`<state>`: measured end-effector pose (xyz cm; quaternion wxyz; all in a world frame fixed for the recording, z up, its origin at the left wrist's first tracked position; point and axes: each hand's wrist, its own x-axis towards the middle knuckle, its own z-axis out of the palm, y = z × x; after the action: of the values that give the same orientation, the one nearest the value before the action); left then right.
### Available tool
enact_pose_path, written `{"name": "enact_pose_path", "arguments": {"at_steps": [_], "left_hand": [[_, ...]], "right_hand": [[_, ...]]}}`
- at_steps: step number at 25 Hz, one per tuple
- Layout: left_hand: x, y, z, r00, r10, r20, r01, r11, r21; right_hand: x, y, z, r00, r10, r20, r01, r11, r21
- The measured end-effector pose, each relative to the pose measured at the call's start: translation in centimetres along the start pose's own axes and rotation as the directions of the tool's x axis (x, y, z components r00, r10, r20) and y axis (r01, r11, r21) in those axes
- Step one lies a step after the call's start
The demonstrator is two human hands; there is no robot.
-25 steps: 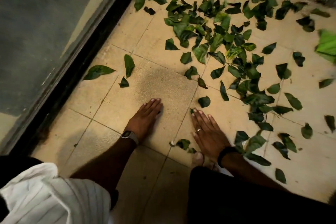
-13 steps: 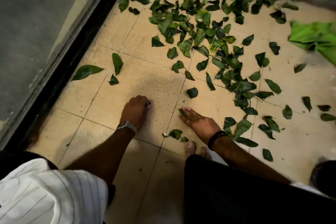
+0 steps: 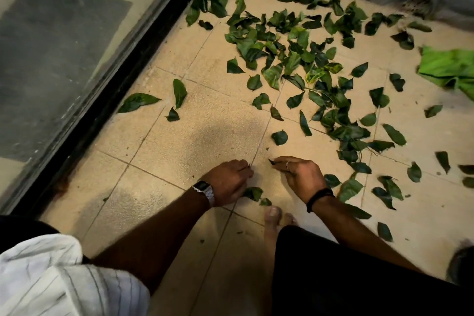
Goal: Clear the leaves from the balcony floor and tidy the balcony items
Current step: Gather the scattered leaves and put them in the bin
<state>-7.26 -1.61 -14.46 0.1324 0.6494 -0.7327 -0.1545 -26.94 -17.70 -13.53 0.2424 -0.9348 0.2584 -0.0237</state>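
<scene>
The fingertips of both hands are curled under and hard to see. The left hand (image 3: 227, 181) is closed, its contents unclear; the right hand (image 3: 301, 177) pinches a small leaf (image 3: 271, 161). Most leaves (image 3: 282, 43) lie beyond, toward the floor's (image 3: 159, 187) far edge.

The left hand (image 3: 227, 182) is curled, its fingers (image 3: 243, 167) folded under so that what they pinch cannot be told. Just right of that hand, the right hand (image 3: 301, 177) hides its palm; only a dark tip (image 3: 271, 161) shows at its fingers, too small to tell whether it is a leaf. Far right of the left hand, a bright green sheet (image 3: 450, 69) is cut off by the frame edge and blurred. Below the right hand, toes (image 3: 274, 213) show, the foot hidden under dark clothing (image 3: 359, 277). A dark rounded object (image 3: 461, 261) at the right edge is cut off, unidentifiable.
</scene>
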Motion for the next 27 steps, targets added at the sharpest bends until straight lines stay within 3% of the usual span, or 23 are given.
{"name": "enact_pose_path", "arguments": {"at_steps": [3, 5, 8, 11, 16, 22, 25, 27], "left_hand": [[-0.2, 0.4, 1.2, 0.998, 0.061, 0.028, -0.064, 0.993, 0.096], [0.2, 0.6, 1.4, 1.0, 0.029, 0.005, -0.029, 0.999, 0.042], [1.5, -0.4, 0.5, 0.979, -0.196, -0.063, 0.186, 0.972, -0.142], [3.0, -1.6, 0.3, 0.914, -0.385, -0.127, 0.347, 0.905, -0.246], [4.3, -0.6, 1.0, 0.95, -0.29, -0.113, 0.26, 0.939, -0.225], [6.1, 0.6, 1.8, 0.961, -0.246, -0.128, 0.245, 0.969, -0.028], [6.5, 1.0, 3.3, 0.981, -0.175, -0.078, 0.182, 0.979, 0.087], [6.9, 1.0, 4.0, 0.984, -0.149, -0.099, 0.153, 0.988, 0.034]], "right_hand": [[-2.7, -0.5, 1.2, 0.998, -0.047, 0.032, 0.047, 0.999, -0.012], [-4.1, -0.9, 2.4, 0.995, -0.071, 0.065, 0.074, 0.997, -0.037], [-4.5, -1.5, 2.2, 0.991, -0.134, -0.001, 0.134, 0.989, -0.062], [-4.4, -1.5, 2.5, 0.959, -0.278, 0.044, 0.282, 0.952, -0.119], [-5.4, -1.1, 5.7, 0.929, -0.346, 0.131, 0.36, 0.927, -0.105], [-6.5, 0.8, 4.0, 0.97, -0.237, -0.047, 0.227, 0.961, -0.158], [-7.9, 3.6, -0.8, 0.988, -0.007, -0.155, -0.024, 0.98, -0.199], [-9.1, 6.5, -4.6, 0.958, 0.168, -0.234, -0.225, 0.944, -0.241]]}}
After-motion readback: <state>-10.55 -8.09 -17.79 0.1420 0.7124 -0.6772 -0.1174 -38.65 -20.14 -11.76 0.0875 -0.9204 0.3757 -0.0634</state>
